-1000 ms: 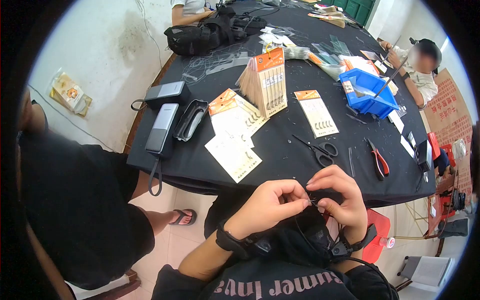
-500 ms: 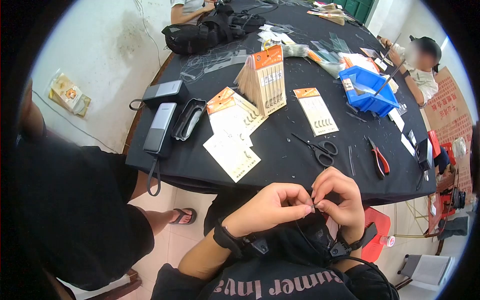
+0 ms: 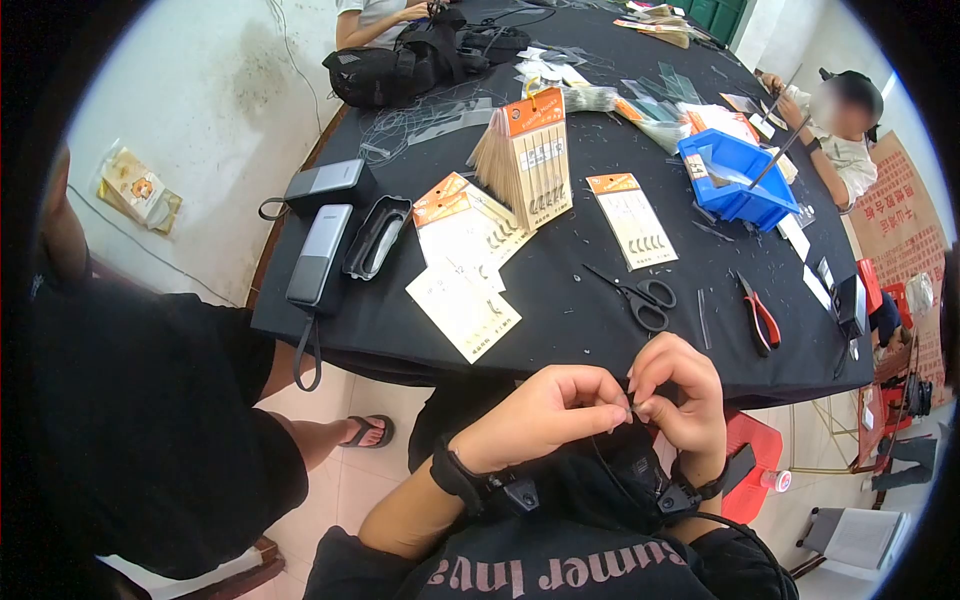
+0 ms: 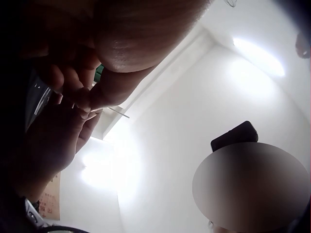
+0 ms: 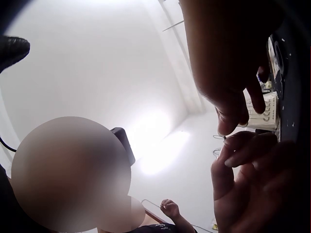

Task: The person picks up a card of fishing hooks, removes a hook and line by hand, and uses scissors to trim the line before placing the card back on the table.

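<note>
Near the table's front edge, in the head view, the left hand (image 3: 545, 415) pinches a tiny dark piece between thumb and index finger. Facing it, the right hand (image 3: 685, 395) has thumb and bent index finger pinched at the same piece, the fingertips of both hands nearly touching. A fine thin loop (image 5: 219, 137) shows at the fingertips in the right wrist view. What the piece is cannot be made out. Beyond the hands lie black scissors (image 3: 648, 303), red-handled pliers (image 3: 765, 325) and a card (image 3: 633, 222) bearing several hooks.
Hook cards (image 3: 465, 310) and a standing card bundle (image 3: 530, 165) are left of centre. Power banks (image 3: 322, 255) and an open case (image 3: 378, 238) sit at the left edge. A blue bin (image 3: 735, 185) is at the right. Other people are around the table.
Both hands have shifted slightly right, and the right hand's thumb and index finger have drawn closer together at the left fingertips. The things on the table have not moved.
</note>
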Motion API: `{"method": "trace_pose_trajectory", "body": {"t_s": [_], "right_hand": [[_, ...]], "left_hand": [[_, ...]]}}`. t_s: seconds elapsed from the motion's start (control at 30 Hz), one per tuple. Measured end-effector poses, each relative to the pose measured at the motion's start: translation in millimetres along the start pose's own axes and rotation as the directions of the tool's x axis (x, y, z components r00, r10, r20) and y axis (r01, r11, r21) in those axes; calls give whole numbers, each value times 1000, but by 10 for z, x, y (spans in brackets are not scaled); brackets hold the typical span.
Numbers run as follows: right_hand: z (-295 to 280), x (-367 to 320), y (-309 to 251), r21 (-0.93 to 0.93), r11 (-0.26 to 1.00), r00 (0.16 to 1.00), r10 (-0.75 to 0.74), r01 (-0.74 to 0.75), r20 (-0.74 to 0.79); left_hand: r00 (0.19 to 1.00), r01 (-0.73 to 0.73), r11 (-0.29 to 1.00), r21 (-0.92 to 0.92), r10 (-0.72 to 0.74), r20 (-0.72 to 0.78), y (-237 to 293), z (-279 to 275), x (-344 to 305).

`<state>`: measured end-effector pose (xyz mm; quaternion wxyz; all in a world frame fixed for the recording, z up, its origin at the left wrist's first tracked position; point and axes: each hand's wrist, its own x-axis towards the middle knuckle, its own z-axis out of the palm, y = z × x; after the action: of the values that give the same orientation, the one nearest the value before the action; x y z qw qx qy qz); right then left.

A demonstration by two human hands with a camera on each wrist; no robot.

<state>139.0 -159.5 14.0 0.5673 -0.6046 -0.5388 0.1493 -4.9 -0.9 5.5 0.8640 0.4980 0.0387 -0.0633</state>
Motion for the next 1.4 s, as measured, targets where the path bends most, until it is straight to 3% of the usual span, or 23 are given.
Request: {"method": "trace_pose_trajectory", "body": {"t_s": [0.2, 0.6, 0.7, 0.8, 0.93, 1.03, 1.13, 1.4], "right_hand": [[-8, 9, -55, -46, 999, 1000, 16, -17, -15], [-37, 12, -27, -120, 993, 1000, -20, 20, 2], [-34, 9, -27, -122, 993, 1000, -7, 5, -12], [-42, 0, -27, -115, 993, 999, 4, -8, -35], [-40, -7, -33, -120, 992, 996, 19, -29, -83], [-9, -10, -21, -134, 990, 989, 34, -54, -146], [8, -6, -31, -128, 990, 984, 43, -65, -170], [4, -15, -42, -140, 987, 987, 58, -79, -150]], "left_hand": [[999, -45, 999, 9, 45, 2, -33, -22, 10], [999, -1, 994, 107, -5, 52, -38, -41, 15], [998, 43, 996, 80, -46, 33, -10, -40, 12], [1000, -18, 999, 30, 18, -3, -57, -35, 22], [968, -130, 991, -33, 119, -222, -60, 33, 15], [982, -87, 961, -263, 38, -187, -117, -18, -2], [971, -131, 987, -95, 109, -211, -69, 97, 26], [987, -48, 994, 99, 62, -145, -74, 40, 64]]}}
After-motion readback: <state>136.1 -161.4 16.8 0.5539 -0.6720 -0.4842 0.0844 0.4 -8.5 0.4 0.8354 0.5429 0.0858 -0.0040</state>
